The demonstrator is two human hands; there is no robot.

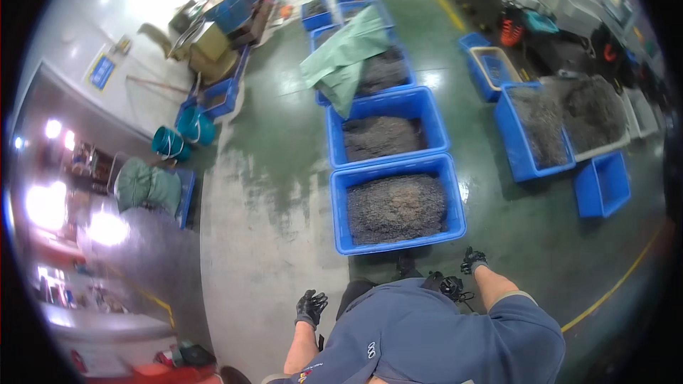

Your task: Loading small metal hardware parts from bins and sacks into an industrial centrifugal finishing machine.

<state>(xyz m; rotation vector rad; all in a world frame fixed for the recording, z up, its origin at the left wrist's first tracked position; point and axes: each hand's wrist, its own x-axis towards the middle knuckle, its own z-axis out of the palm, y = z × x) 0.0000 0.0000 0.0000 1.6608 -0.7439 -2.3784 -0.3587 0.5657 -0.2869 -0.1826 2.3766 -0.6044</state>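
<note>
My left hand (311, 307), in a black glove, hangs in the air at my left side, with its fingers loosely apart and nothing in them. On the other side, my right hand (472, 261) wears a dark glove too; it is empty, the fingers a little bent and apart. It is close to the near right corner of a blue plastic bin (400, 247) without touching it. Dark grey, grainy material (398, 206) is heaped inside that bin. Directly behind stands a second blue bin (388, 163), filled with similar material.
Farther back, a green sheet (348, 57) partly covers another bin. To the right are a filled blue bin (532, 167), a pale tub (605, 144) and a smaller blue bin (602, 185). Teal buckets (171, 144) and a cart with green sacks (148, 185) stand left.
</note>
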